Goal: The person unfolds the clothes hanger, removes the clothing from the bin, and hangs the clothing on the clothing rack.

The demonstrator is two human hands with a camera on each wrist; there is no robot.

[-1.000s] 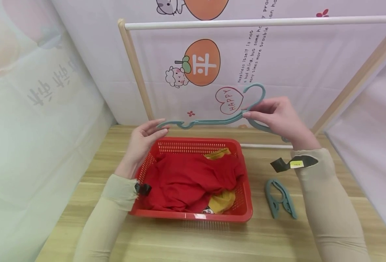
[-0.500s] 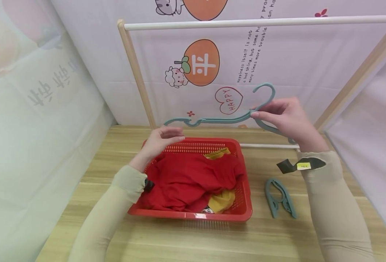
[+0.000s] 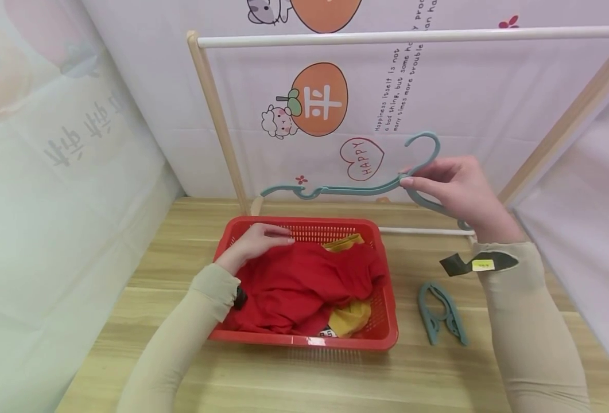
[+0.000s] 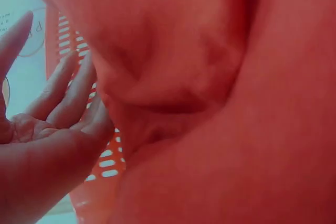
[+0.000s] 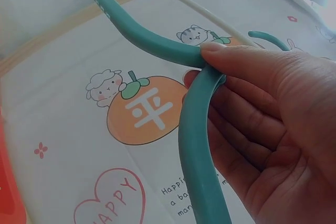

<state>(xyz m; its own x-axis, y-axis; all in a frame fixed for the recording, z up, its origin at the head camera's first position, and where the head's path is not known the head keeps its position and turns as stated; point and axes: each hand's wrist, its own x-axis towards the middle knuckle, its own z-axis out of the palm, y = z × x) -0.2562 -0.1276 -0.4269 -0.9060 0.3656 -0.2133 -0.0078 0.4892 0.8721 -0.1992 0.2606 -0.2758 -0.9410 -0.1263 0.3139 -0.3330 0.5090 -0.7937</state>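
A teal folding clothes hanger (image 3: 358,190) is held up in the air by my right hand (image 3: 451,186), its hook upward and its arms spread. In the right wrist view, the thumb and fingers pinch the hanger (image 5: 152,45) where its arms meet. My left hand (image 3: 260,240) hovers over the left part of the red basket (image 3: 304,341), its fingers loosely extended and holding nothing. Below it lies a heap of red cloth (image 3: 304,281). The left wrist view puts the red cloth (image 4: 168,51) right beside the left fingers (image 4: 71,93); whether they touch it I cannot tell.
Yellow cloth (image 3: 350,318) shows under the red heap. A second teal hanger (image 3: 442,314) lies folded on the wooden table (image 3: 387,378), right of the basket. Behind stands a rack with a white top rail (image 3: 387,38) and wooden posts (image 3: 216,115), before a printed backdrop.
My left hand has let go of the hanger's left end and come down over the basket. With the hanger in it, my right hand has shifted slightly to the right.
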